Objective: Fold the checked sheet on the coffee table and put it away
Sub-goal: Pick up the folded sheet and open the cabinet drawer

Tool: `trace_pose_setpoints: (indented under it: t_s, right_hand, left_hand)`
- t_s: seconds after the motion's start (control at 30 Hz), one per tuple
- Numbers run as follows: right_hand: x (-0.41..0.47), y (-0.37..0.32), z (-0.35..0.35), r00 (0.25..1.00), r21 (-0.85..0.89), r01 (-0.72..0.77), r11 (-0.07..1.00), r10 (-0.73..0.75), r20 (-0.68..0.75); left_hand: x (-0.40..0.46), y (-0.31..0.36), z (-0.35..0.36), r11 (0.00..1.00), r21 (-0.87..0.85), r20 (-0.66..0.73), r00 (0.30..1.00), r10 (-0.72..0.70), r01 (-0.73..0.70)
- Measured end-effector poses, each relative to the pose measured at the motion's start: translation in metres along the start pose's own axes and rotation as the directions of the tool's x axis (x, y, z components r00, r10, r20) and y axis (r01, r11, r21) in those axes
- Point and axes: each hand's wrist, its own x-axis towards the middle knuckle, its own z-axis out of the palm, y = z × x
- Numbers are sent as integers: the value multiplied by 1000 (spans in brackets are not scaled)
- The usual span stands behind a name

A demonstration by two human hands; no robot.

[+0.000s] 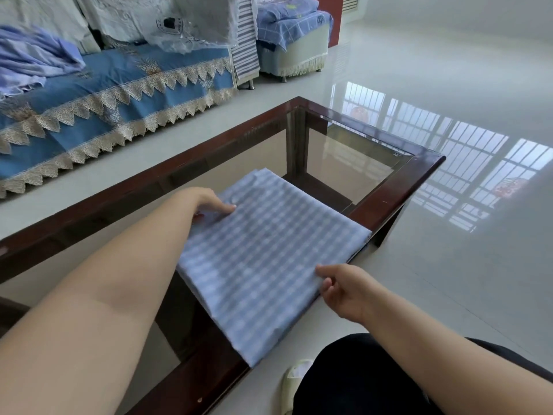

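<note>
The sheet (pixel 269 259) lies folded into a thick flat rectangle between your two hands, on the near corner of the worktop (pixel 398 202), with its near edges overhanging the wooden frame. Your left hand (pixel 209 202) holds the far-left edge: the thumb lies on top, the other fingers are hidden, apparently under the layers. Your right hand (pixel 344 289) holds the near-right edge, fingers curled at the hem; whether they grip it fully cannot be told.

Judged from the compact shape, folding is at or close to its end. The step in hand is either one last fold or the lift to carry the sheet away.

For the next move, keep both hands on opposite edges so the layers do not slide apart. Support the stack from below when lifting.

Beyond your left hand stands a sofa (pixel 119 94) with a blue lace-trimmed cover. The glossy floor (pixel 449 280) lies past your right hand.
</note>
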Motion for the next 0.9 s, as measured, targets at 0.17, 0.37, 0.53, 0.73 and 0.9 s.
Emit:
trace_pose_setpoints:
  t_s: [0.17,0.37,0.53,0.73,0.9]
  right_hand:
    - [1,-43,-23,1000,19,-10,1000,10,2]
    - [-15,-69,-34,997,-152,63,986,-56,52]
    - [-53,-126,-14,943,-219,306,927,-263,205]
    - [-75,-163,9,710,-373,694,616,-673,209]
    - [-42,-101,-38,649,-669,619,411,-747,143]
  left_hand:
    - [-24,-32,-1,848,-508,246,969,-26,152]
    - [-65,-42,6,634,-763,267,954,133,126]
    - [-91,-23,-19,461,-883,5,979,203,-91]
    - [-102,-12,-33,173,-832,-454,827,333,-527]
    - [-95,-48,44,516,-691,-424,862,278,-506]
